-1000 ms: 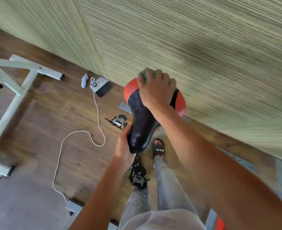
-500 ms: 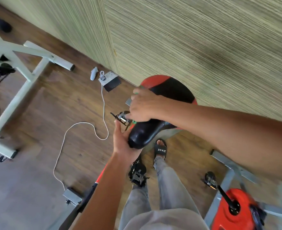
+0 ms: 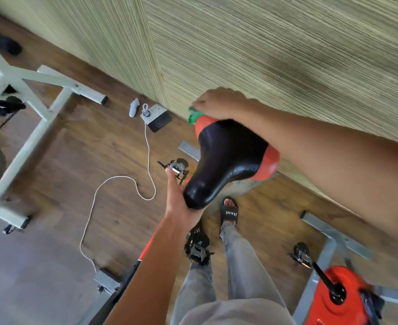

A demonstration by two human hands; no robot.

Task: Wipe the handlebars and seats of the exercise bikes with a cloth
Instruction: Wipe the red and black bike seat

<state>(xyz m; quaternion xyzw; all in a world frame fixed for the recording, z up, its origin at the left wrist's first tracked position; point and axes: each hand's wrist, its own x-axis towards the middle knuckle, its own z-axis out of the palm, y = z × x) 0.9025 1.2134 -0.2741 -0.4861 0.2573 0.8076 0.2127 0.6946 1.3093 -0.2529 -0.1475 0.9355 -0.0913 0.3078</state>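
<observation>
A black bike seat (image 3: 223, 160) with red rear corners stands in the middle of the head view. My left hand (image 3: 179, 195) cups the seat's narrow nose from below and from the left. My right hand (image 3: 219, 106) lies over the far rear edge of the seat and holds a green cloth (image 3: 193, 117), which peeks out under the fingers at the rear left corner. My right forearm crosses above the seat's right side.
A white bike frame (image 3: 29, 109) stands at the left. A red bike body (image 3: 338, 299) with a pedal (image 3: 301, 254) sits at the lower right. A white cable (image 3: 120, 184) runs across the wooden floor to a socket (image 3: 155, 113) by the wall. My sandalled foot (image 3: 228, 212) is below the seat.
My right hand with the cloth has moved from the seat's left side up to its rear edge by the wall. My left hand has stayed on the nose.
</observation>
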